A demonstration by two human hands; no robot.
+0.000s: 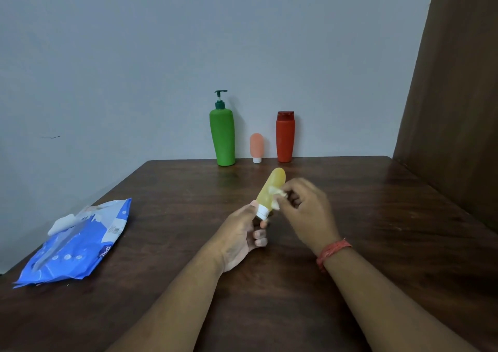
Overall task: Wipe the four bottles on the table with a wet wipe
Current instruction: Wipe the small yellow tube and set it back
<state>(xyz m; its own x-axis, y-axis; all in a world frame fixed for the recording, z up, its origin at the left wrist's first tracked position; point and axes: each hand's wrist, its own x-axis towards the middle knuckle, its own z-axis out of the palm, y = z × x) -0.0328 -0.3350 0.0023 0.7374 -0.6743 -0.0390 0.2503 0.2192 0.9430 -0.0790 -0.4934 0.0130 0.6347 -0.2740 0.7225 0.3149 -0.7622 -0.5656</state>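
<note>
My left hand [242, 233] grips a small yellow squeeze bottle [270, 187] by its white cap end, tilted with its rounded end up and away. My right hand [304, 206] pinches a crumpled white wet wipe [277, 194] against the bottle's side. Three bottles stand at the table's far edge against the wall: a tall green pump bottle [222, 136], a small peach squeeze bottle [256, 147] standing on its white cap, and a red bottle [285, 137].
A blue pack of wet wipes [78, 244] lies at the left edge of the dark wooden table [377, 217], with a wipe sticking out of its opening. A brown wooden panel [458, 95] rises along the right side.
</note>
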